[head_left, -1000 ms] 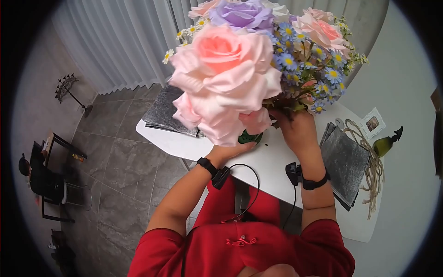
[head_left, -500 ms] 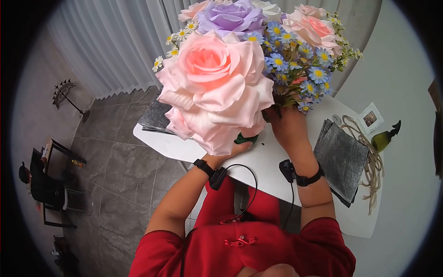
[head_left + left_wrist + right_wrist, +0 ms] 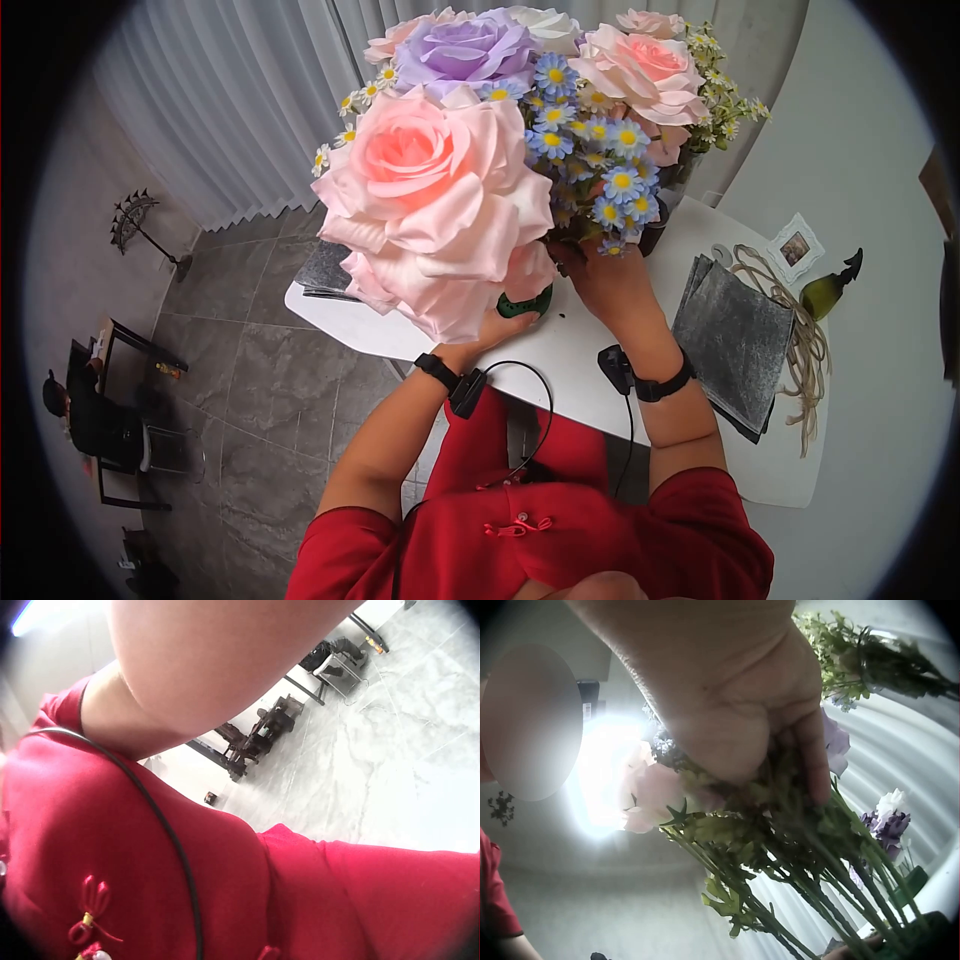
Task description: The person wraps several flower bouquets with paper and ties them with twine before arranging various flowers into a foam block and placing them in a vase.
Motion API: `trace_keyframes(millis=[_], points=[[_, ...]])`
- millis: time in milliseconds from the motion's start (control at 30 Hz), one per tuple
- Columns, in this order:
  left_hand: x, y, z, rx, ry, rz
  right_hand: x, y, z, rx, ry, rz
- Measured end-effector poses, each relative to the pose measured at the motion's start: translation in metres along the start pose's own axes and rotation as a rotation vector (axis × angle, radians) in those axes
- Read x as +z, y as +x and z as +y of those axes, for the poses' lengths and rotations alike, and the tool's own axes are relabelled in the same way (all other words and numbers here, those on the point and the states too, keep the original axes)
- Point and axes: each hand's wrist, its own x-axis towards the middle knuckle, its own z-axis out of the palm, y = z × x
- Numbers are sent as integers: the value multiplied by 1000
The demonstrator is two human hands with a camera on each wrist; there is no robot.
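Note:
In the head view a large pink rose [image 3: 425, 185] tops an arrangement of artificial flowers, with a purple rose [image 3: 465, 55] and blue daisies [image 3: 622, 183] behind and beside it. Below the blooms, my left hand [image 3: 495, 332] holds a dark green, perforated base [image 3: 525, 305] at the table; the pink petals hide part of that hand. My right hand [image 3: 612, 288] reaches in under the blue daisies. Seen from the right wrist, its fingers curl round leafy green stems [image 3: 802, 832], which run down to the base. The left wrist view shows only arm, red clothing and floor.
On the white table [image 3: 570, 370], grey sheets [image 3: 735, 335], a rope coil [image 3: 800, 350], a white picture frame [image 3: 797, 248] and a green spray bottle [image 3: 825, 295] lie to the right. More grey sheets [image 3: 330, 272] stick out at left. A person [image 3: 100, 415] sits far left.
The flowers have shifted left and lower in the head view, and the right hand has moved slightly left with them. The left hand stays at the green base.

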Motion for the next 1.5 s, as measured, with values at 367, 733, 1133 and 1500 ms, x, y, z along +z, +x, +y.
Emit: trace_keyframes(millis=[367, 733, 1133, 1500], points=[[2, -5, -11, -25, 122, -14, -7, 4, -1, 35, 139, -113], [0, -7, -9, -59, 43, -133, -64, 4, -20, 125, 371, -36], [-6, -5, -5, -5, 149, -123, -25, -1, -32, -243, 126, 57], [-8, -5, -9, -264, -31, -145, -102, 9, 30, 204, 1015, 710]])
